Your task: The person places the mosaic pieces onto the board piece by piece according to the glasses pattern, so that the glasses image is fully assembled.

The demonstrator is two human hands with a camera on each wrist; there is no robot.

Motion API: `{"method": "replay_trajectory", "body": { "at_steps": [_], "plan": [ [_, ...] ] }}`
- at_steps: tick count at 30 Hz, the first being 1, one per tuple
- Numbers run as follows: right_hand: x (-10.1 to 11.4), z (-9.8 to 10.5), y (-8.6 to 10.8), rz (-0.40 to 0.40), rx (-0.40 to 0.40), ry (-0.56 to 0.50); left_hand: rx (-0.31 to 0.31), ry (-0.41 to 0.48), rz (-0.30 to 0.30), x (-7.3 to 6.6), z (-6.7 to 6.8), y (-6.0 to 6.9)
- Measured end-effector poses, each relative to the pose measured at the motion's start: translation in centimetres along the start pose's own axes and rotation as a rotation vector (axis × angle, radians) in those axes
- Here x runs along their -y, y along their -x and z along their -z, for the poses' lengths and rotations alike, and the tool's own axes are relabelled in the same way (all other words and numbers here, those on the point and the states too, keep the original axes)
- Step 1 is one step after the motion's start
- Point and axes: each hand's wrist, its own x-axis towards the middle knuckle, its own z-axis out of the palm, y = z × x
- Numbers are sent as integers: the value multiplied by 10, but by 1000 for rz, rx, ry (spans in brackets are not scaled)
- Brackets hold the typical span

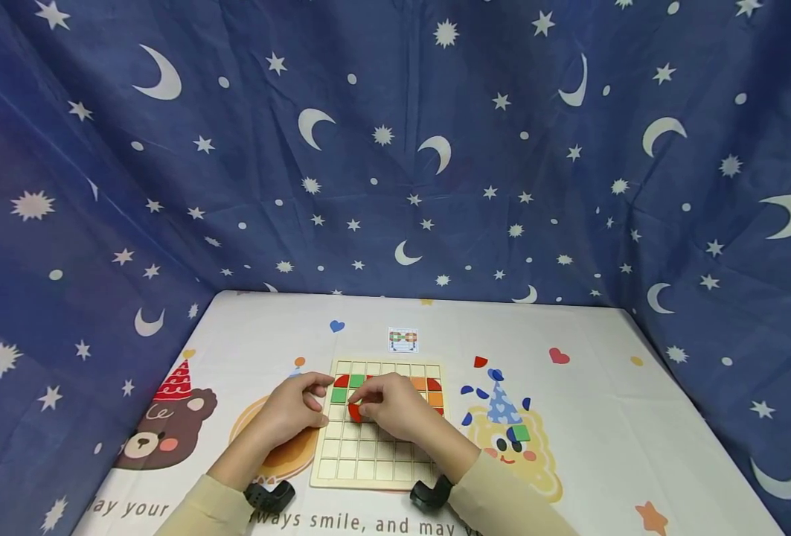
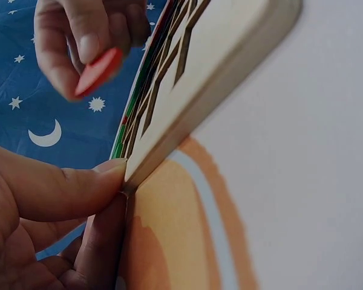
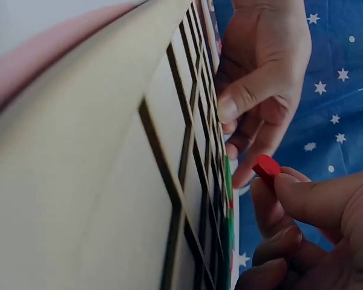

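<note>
A wooden grid board [image 1: 355, 450] lies on the table, with red, green and orange tiles set in its upper rows. My right hand [image 1: 395, 406] pinches a red tile [image 1: 354, 413] between thumb and index finger, over the board's upper left part. In the right wrist view that red tile [image 3: 267, 167] has a curved edge and is held clear of the board. At the board's left edge rests my left hand [image 1: 291, 409]. Its thumb [image 2: 103, 175] touches the wooden rim in the left wrist view, with the other fingers beside the edge.
Right of the board lie several loose dark blue pieces [image 1: 481, 393], a green square tile [image 1: 520, 433] and a red piece [image 1: 480, 362]. Behind the board is a small pattern card [image 1: 403, 340]. A starry blue curtain [image 1: 395, 149] encloses the printed tablecloth [image 1: 603, 447].
</note>
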Motion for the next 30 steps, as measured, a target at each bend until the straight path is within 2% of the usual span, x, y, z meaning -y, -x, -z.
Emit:
{"method": "replay_trajectory", "body": {
  "at_steps": [7,17,21,30],
  "plan": [
    [8,-15,-10,13,4,35,9,8,-1,3,1,-1],
    [16,-22,-20,38,-2,79,19,26,-15,4,3,0],
    [17,-24,-23,35,-12,88,13,23,-4,5,2,-1],
    [14,-30,-22,30,-26,194,7,12,-4,3,1,-2]
  ]
}}
